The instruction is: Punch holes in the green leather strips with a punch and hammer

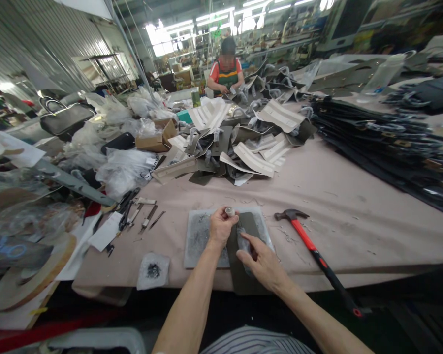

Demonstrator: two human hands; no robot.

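Observation:
My left hand (220, 228) is closed around a small white round-topped piece (230, 211), held near the far end of a dark olive panel (251, 223). Its lower part is hidden by my fingers. My right hand (260, 258) pinches a plastic-wrapped handle (242, 239) lying on that panel. The panel rests partly on a grey slab (198, 241) and reaches over the table's near edge. To the right lies a claw hammer (305, 238) with a red and black handle, touched by neither hand.
A pad with small dark bits (153, 271) sits at the near left. Hand tools (147, 216) lie beyond it. Olive and cream panels (229, 142) are heaped ahead, with a black stack (387, 142) to the right. Another person (226, 73) works across the table.

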